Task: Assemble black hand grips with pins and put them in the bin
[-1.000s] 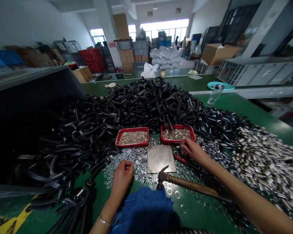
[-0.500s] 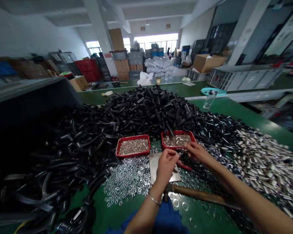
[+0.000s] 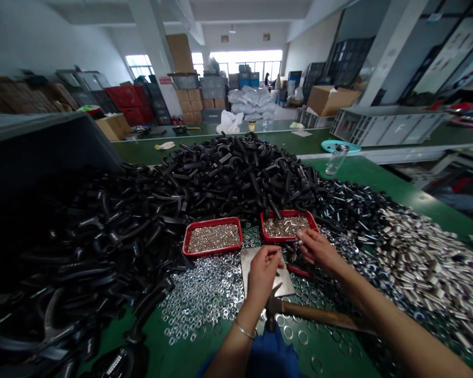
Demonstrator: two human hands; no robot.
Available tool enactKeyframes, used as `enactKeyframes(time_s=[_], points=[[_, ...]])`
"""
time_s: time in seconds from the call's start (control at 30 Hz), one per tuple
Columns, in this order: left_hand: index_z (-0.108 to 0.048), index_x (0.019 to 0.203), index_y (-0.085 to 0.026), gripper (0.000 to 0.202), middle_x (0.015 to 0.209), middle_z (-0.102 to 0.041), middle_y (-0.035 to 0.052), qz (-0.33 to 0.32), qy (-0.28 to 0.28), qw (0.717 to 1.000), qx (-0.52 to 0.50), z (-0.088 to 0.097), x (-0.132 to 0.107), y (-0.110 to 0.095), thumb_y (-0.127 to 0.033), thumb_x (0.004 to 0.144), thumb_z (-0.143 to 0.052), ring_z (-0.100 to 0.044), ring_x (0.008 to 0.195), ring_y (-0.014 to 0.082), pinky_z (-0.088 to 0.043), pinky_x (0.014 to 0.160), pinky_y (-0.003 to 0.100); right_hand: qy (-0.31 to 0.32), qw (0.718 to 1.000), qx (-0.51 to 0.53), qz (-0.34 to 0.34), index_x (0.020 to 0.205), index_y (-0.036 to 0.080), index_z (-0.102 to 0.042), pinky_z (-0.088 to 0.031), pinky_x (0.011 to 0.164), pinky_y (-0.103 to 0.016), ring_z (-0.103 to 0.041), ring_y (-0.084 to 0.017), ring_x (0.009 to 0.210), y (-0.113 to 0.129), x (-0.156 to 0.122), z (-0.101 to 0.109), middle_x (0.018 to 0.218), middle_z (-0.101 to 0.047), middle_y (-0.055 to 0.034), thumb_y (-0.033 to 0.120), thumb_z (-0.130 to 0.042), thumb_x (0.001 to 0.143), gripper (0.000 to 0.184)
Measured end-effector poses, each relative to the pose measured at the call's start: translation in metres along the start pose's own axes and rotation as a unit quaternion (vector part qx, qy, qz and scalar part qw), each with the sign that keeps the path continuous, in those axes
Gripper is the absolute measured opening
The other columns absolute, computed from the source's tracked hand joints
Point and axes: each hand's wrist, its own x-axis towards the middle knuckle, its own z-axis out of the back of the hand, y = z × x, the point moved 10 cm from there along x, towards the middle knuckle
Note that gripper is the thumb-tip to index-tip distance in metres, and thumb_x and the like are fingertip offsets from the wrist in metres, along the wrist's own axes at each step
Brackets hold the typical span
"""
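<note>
My left hand (image 3: 264, 270) is over a square metal plate (image 3: 286, 286), its fingers closed in a pinch. Whatever it holds is too small to make out. To its right, by the front edge of the right red tray (image 3: 265, 234), my right hand (image 3: 319, 251) has thumb and fingertips pressed together; anything between them cannot be told. A red-handled tool (image 3: 299, 271) lies partly covered below the right hand. Across the plate's near edge rests a hammer (image 3: 319, 313) with a wooden handle.
Black curved parts (image 3: 236, 178) are heaped behind the trays. The left red tray (image 3: 186, 242) holds tiny metal pieces. Metal rings (image 3: 205, 294) spread over the green table, with silvery cylinders (image 3: 429, 268) piled at right. A glass bottle (image 3: 336, 160) stands further back.
My left hand has drawn a little to the left, widening the gap to my right hand. The right hand stays pinched beside the tray. The whole view has shifted slightly.
</note>
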Motion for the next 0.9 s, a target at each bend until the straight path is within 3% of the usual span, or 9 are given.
enactKeyframes(time_s=[0.13,0.3,0.6,0.77,0.9], points=[[-0.063,0.104,-0.016,0.028,0.075,-0.069,0.0025,0.022,0.000,1.000,-0.014,-0.003,-0.004,-0.004,-0.038,0.087,-0.063,-0.069,0.068,0.0150,-0.051,0.058,0.022,0.043,0.998,0.051,-0.005,0.089,0.023,-0.049,-0.037,0.043,-0.019,-0.037,-0.006,0.043,-0.004,-0.016,-0.024,0.059,-0.045,0.0094,0.049,-0.068,0.087,0.033],[-0.063,0.100,-0.015,0.029,0.074,-0.068,0.0016,0.037,0.032,0.995,-0.087,-0.012,-0.007,-0.010,-0.038,0.083,-0.069,-0.067,0.066,0.0134,-0.054,0.067,0.025,0.087,0.996,0.005,0.021,0.093,0.022,-0.053,-0.042,0.049,-0.023,-0.051,-0.010,0.048,-0.008,-0.038,-0.044,0.059,-0.050,0.0075,0.045,-0.068,0.089,0.027],[-0.064,0.093,-0.015,0.031,0.073,-0.068,0.0016,0.041,0.098,0.988,-0.115,-0.027,-0.013,-0.019,-0.041,0.078,-0.074,-0.065,0.062,0.0123,-0.055,0.063,0.025,0.071,0.989,0.118,-0.048,0.091,0.021,-0.060,-0.048,0.051,-0.022,-0.051,-0.010,0.053,-0.016,-0.043,-0.038,0.063,-0.052,0.0048,0.041,-0.071,0.086,0.023],[-0.065,0.093,-0.014,0.026,0.068,-0.067,0.0010,0.006,0.093,0.988,-0.123,-0.026,-0.016,-0.017,-0.037,0.080,-0.072,-0.065,0.060,0.0113,-0.055,0.063,0.024,0.035,0.988,0.105,-0.110,0.094,0.024,-0.070,-0.056,0.063,-0.024,-0.063,-0.015,0.076,-0.031,-0.048,-0.026,0.092,-0.066,-0.0051,0.037,-0.079,0.077,0.023],[-0.067,0.096,-0.016,0.018,0.078,-0.069,0.0031,-0.023,0.043,0.998,-0.035,-0.014,-0.013,-0.016,-0.028,0.084,-0.067,-0.066,0.064,0.0109,-0.054,0.061,0.022,0.010,0.985,0.073,-0.154,0.091,0.027,-0.074,-0.056,0.059,-0.027,-0.061,-0.018,0.074,-0.043,-0.049,-0.012,0.089,-0.064,-0.0089,0.037,-0.082,0.073,0.022]])
